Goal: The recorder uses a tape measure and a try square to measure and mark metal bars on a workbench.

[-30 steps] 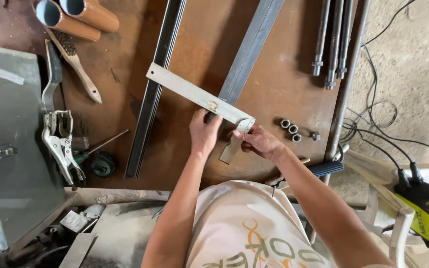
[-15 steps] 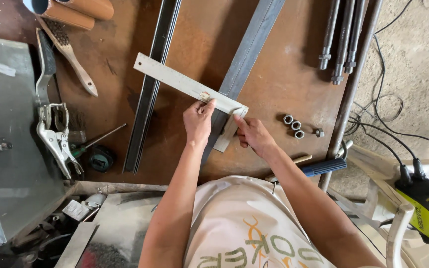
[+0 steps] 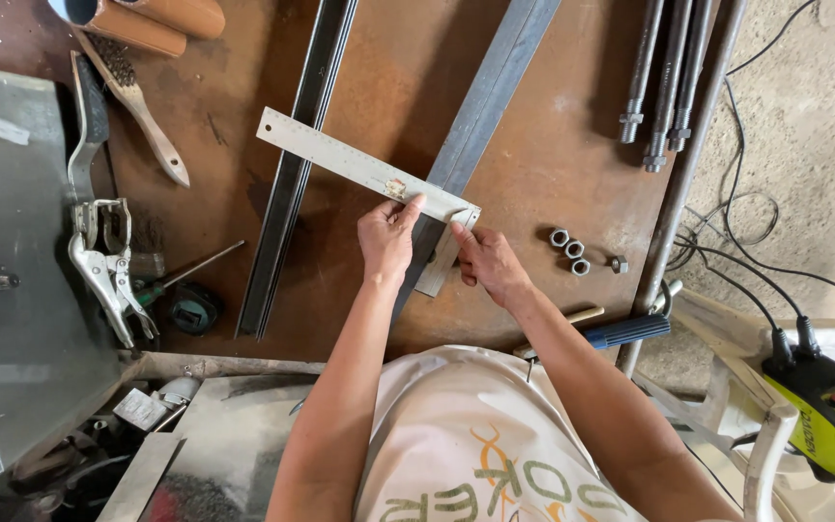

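A metal try square (image 3: 340, 159) lies across a long grey steel flat bar (image 3: 480, 111) on a rusty brown worktable (image 3: 553, 164). My left hand (image 3: 388, 237) presses the square's blade down near the corner, fingers on the ruler. My right hand (image 3: 487, 261) grips the square's short stock (image 3: 440, 263) against the bar's edge. A second dark steel profile (image 3: 297, 164) runs parallel to the left, under the ruler's far end.
Several threaded rods (image 3: 664, 82) lie at top right, nuts (image 3: 572, 249) beside my right hand. Locking pliers (image 3: 103, 266), a wire brush (image 3: 132, 101), a screwdriver (image 3: 186, 271) and a tape measure (image 3: 188, 311) sit left. A welding machine (image 3: 828, 411) with cables stands at right.
The view shifted slightly. My hands and the square stay on the flat bar, with the left hand's fingers settling on the blade near the corner.
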